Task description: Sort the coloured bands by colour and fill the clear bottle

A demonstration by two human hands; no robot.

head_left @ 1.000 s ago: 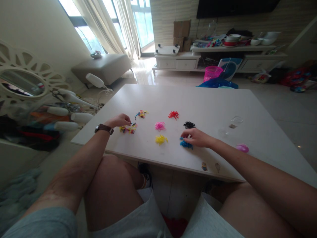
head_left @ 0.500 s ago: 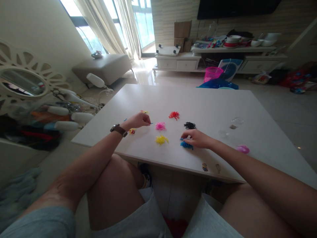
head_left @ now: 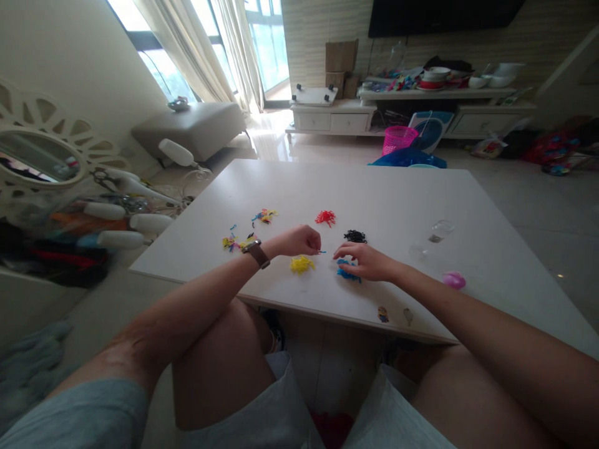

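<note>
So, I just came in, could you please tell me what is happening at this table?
A person sits at a white table with small coloured pieces in piles. The left hand pinches a small blue piece, while the right hand is at the blue pile with its fingers apart. Yellow, red and black piles lie nearby, and mixed-colour pieces lie farther left.

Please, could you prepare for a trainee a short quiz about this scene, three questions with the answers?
1. True or false: the red pile lies farther from the camera than the yellow pile.
2. Choose: the right hand is over which pile? A) red; B) blue; C) yellow.
3. Which wrist wears the watch?

Key:
1. True.
2. B, the blue pile.
3. Left.
</note>
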